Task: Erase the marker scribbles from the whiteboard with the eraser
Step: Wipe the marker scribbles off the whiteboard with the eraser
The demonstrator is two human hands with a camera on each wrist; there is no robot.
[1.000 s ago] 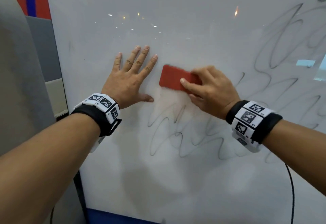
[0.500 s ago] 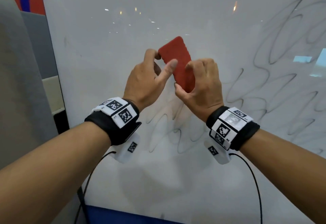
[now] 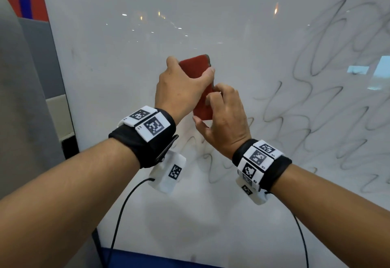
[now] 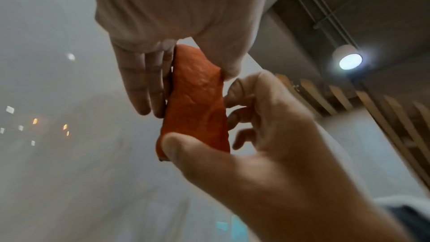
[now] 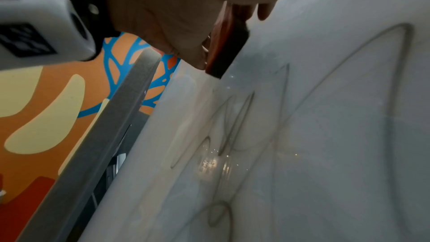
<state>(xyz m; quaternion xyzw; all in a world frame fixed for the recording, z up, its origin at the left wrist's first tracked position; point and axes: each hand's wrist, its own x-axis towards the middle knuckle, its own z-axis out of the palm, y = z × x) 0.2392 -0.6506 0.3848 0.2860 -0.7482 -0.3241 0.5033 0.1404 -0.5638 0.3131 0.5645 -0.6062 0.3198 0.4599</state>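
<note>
A: Where is the eraser (image 3: 201,90)?

B: Held up on end in front of the whiteboard (image 3: 211,215), between both hands. In the head view it looks lifted off the surface; the right wrist view is too steep to settle that.

A: What is the left hand (image 3: 181,87) doing?

B: It grips the red eraser's upper part, thumb on one long edge, fingers curled round the far edge.

A: And the right hand (image 3: 226,120)?

B: It pinches the lower part, thumb under the bottom end, fingers bent against the side. The left wrist view shows them touching the red face.

A: The scribbles (image 3: 316,99)?

B: Grey loops cover the board's right side and run below the hands; the upper left is wiped pale.
</note>
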